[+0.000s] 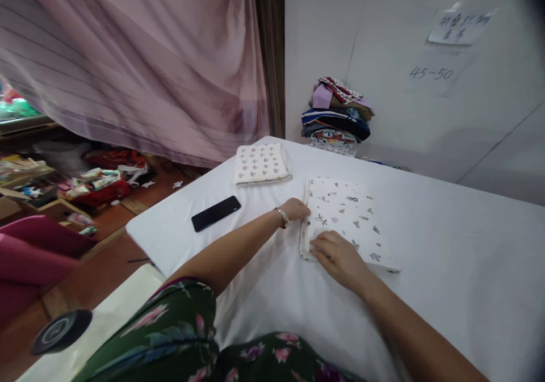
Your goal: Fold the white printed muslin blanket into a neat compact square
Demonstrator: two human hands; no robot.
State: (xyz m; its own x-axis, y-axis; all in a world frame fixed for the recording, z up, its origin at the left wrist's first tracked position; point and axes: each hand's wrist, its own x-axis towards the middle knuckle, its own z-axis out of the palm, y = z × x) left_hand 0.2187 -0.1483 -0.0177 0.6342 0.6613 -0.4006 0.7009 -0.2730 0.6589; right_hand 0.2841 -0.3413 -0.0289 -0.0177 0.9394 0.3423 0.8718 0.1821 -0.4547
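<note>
A white cloth (pixel 344 206) printed with small grey plants lies folded in a flat rectangle on the white-covered table (pixel 447 257). My left hand (pixel 295 209), with a bracelet at its wrist, is closed on the cloth's left edge, near the middle of that side. Closer to me, the fingers of my right hand (pixel 336 254) pinch the same edge by its near left corner; the fingertips are partly hidden. Behind and to the left lies a second folded cloth (pixel 261 163), cream with rows of small grey and red motifs, apart from both hands.
A black phone (pixel 216 213) lies on the table's left part. Past the far edge, a stack of folded fabrics (pixel 336 112) stands against the white wall. A pink curtain (pixel 179 58) hangs at the left, above a floor with boxes and a red basket (pixel 100 192).
</note>
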